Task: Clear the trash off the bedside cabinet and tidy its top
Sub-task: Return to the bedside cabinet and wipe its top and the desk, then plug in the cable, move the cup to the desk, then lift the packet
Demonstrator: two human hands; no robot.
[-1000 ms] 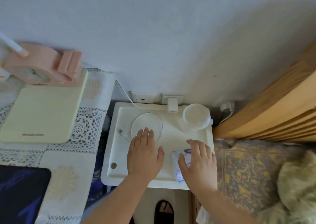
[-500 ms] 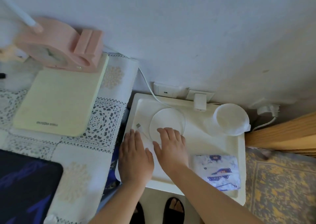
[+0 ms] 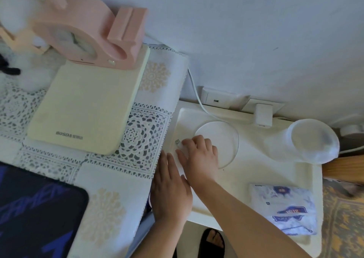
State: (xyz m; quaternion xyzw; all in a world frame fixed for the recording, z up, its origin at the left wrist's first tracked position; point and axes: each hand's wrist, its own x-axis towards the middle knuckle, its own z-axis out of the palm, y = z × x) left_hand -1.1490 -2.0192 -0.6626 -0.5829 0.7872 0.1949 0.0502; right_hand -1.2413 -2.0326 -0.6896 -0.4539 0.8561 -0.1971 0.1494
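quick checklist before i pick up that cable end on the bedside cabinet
1. Right hand at the cable plug: ok, fingertips beside it.
2. Plug gripped: cannot tell, fingers curled but no pinch shows.
3. Left hand out of the way: ok, flat at the cabinet's left edge.
4. Cable free to move: cannot tell, it runs up past the wall socket.
5. Clear cup away from the hands: ok, far right corner.
6. Tissue pack clear: ok, front right.
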